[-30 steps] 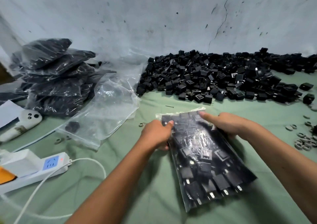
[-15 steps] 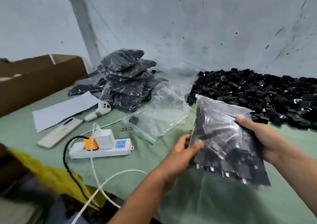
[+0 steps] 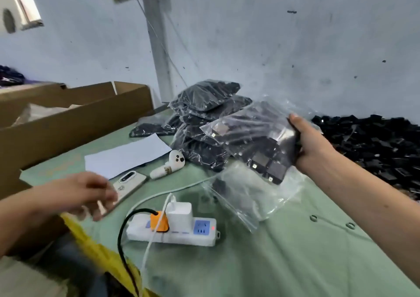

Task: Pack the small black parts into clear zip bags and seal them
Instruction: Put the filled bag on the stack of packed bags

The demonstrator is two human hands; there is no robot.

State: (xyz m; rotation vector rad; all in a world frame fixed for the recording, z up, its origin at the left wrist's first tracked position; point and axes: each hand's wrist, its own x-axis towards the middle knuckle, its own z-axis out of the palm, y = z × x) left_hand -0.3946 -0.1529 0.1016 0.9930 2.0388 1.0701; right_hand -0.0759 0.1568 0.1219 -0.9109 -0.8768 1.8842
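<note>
My right hand point(image 3: 311, 142) grips a filled clear zip bag point(image 3: 252, 137) of small black parts, held in the air over the right side of a stack of filled bags point(image 3: 204, 105) by the wall. My left hand point(image 3: 86, 190), blurred, hangs open and empty near the table's left edge, over a phone. A big heap of loose black parts point(image 3: 372, 142) lies at the far right. Empty clear bags point(image 3: 254, 194) lie on the green table below the held bag.
A white power strip point(image 3: 177, 230) with an orange plug, a white charger and cables sits at the centre front. A phone point(image 3: 127, 185), a white handheld device point(image 3: 168, 165) and a paper sheet point(image 3: 127, 153) lie left of the stack. A cardboard box point(image 3: 75, 119) stands at the left.
My left hand has let go of the filled bag and swung left toward the phone. My right hand alone has carried the bag left, up to the stack. The view has turned left.
</note>
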